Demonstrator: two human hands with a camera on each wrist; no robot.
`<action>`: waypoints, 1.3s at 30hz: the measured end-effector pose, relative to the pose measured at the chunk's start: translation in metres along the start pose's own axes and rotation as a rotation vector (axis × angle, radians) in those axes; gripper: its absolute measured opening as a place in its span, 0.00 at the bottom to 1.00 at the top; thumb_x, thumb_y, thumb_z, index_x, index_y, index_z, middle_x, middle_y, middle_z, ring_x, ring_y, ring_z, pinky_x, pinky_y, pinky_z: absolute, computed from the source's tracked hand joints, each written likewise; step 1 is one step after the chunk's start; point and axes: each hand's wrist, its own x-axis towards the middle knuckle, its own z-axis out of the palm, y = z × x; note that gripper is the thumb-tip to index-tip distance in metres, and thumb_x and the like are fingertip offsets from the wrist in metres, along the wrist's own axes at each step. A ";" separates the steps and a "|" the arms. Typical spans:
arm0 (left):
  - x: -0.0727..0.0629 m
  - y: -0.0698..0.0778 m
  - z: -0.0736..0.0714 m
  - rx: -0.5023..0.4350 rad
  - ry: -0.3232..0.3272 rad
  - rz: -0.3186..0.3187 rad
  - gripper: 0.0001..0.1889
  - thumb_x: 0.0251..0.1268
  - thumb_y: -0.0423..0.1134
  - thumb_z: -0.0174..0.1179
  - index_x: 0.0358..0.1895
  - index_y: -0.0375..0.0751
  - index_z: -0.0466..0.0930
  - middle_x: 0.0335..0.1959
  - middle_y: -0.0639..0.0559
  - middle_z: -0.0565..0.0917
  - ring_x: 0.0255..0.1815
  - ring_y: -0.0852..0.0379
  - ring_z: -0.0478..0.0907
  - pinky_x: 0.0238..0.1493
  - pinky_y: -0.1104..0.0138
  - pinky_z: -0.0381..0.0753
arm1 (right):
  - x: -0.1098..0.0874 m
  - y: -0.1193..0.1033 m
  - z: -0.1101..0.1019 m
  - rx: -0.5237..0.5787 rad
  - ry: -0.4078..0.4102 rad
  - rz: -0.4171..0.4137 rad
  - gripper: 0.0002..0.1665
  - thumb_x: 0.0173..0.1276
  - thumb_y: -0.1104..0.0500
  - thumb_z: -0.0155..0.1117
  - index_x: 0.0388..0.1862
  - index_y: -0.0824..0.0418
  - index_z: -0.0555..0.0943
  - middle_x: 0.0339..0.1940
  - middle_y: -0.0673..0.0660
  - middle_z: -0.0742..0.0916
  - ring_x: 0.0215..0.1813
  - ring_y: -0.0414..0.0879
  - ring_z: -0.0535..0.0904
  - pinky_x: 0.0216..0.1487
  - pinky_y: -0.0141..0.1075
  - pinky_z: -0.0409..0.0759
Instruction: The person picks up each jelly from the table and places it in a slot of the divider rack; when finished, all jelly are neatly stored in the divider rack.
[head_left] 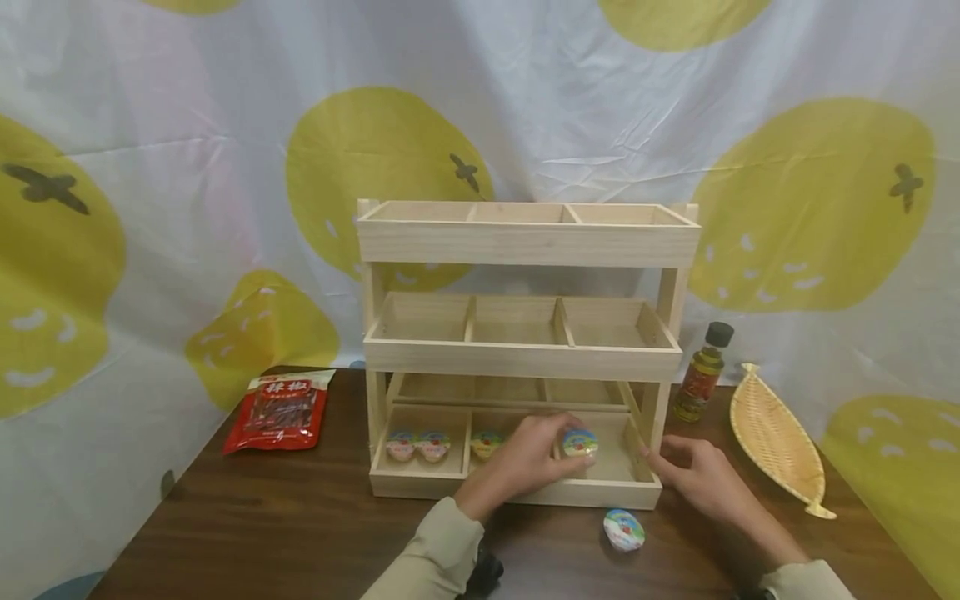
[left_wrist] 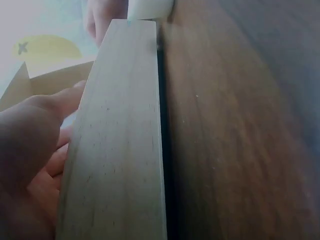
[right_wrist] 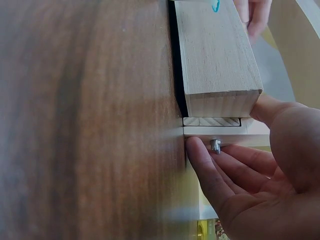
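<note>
A three-tier wooden shelf (head_left: 525, 360) stands on the table. In its bottom tier, at the right compartment, my left hand (head_left: 517, 458) holds a small jelly cup (head_left: 581, 442) with a colourful lid between thumb and fingers. The left wrist view shows the same hand (left_wrist: 37, 145) behind the tier's front board (left_wrist: 115, 135), which hides the cup. My right hand (head_left: 705, 475) grips the shelf's lower right corner. Seen from the right wrist, its fingers (right_wrist: 245, 167) lie along the outer side near a bolt (right_wrist: 215, 146), while the thumb reaches over the inner side.
Another jelly cup (head_left: 624, 530) lies on the table (head_left: 300, 533) before the shelf. Two cups (head_left: 417, 446) sit in the bottom left compartment; one (head_left: 487, 444) shows in the middle. A red chili packet (head_left: 281, 410) lies left; a bottle (head_left: 703, 372) and woven basket (head_left: 778, 437) are right.
</note>
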 end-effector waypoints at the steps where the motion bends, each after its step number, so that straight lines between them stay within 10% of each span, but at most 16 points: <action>1: 0.001 0.000 0.000 0.008 -0.010 -0.014 0.25 0.74 0.51 0.71 0.64 0.40 0.84 0.52 0.51 0.92 0.43 0.68 0.85 0.46 0.79 0.82 | 0.000 0.000 0.000 -0.001 0.000 0.001 0.25 0.80 0.40 0.66 0.60 0.57 0.90 0.47 0.53 0.95 0.51 0.46 0.88 0.49 0.37 0.85; 18: 0.012 0.007 -0.002 0.119 -0.144 -0.166 0.19 0.65 0.46 0.77 0.56 0.45 0.88 0.43 0.57 0.90 0.34 0.67 0.77 0.33 0.75 0.78 | 0.000 0.001 0.000 0.019 -0.020 0.010 0.25 0.80 0.40 0.66 0.62 0.57 0.89 0.47 0.53 0.95 0.44 0.39 0.87 0.47 0.35 0.84; 26: 0.012 0.008 0.000 0.249 -0.114 -0.108 0.27 0.64 0.51 0.79 0.63 0.47 0.88 0.58 0.55 0.92 0.54 0.58 0.89 0.53 0.71 0.87 | 0.001 0.002 0.000 -0.003 -0.003 0.000 0.22 0.80 0.40 0.67 0.58 0.54 0.91 0.46 0.51 0.95 0.45 0.40 0.85 0.47 0.34 0.83; 39: 0.012 0.009 -0.001 0.240 -0.097 -0.103 0.21 0.61 0.41 0.75 0.59 0.49 0.90 0.53 0.57 0.93 0.41 0.65 0.84 0.39 0.75 0.80 | 0.001 0.001 -0.001 0.002 -0.006 0.011 0.25 0.80 0.40 0.66 0.60 0.56 0.90 0.48 0.54 0.95 0.49 0.44 0.87 0.48 0.37 0.84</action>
